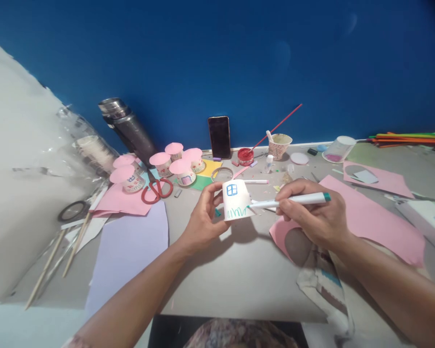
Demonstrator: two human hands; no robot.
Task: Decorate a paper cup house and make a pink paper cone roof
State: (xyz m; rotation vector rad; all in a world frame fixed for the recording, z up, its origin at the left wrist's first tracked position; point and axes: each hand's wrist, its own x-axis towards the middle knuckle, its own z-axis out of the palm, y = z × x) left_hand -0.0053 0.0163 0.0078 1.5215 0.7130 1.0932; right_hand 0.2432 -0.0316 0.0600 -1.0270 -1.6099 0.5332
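A small white paper cup [237, 199] is turned upside down above the table, with my left hand [205, 210] closed around its left side. It bears a blue window drawing and green grass strokes along its lower rim. My right hand [308, 210] grips a white marker [297, 199] with a green end; its tip touches or nearly touches the cup beside the rightmost green strokes. Left of my hands stand several decorated cups with round pink paper tops, one of them a decorated cup [184, 175] at the front. Red-handled scissors [156, 190] lie near them.
A dark thermos [126, 128] leans at the back left. A phone [219, 137] stands against the blue wall. Behind the cup are a red paint jar [245, 156] and a patterned cup [279, 146]. Pink paper [377, 217] covers the right, lilac paper [130, 261] the left.
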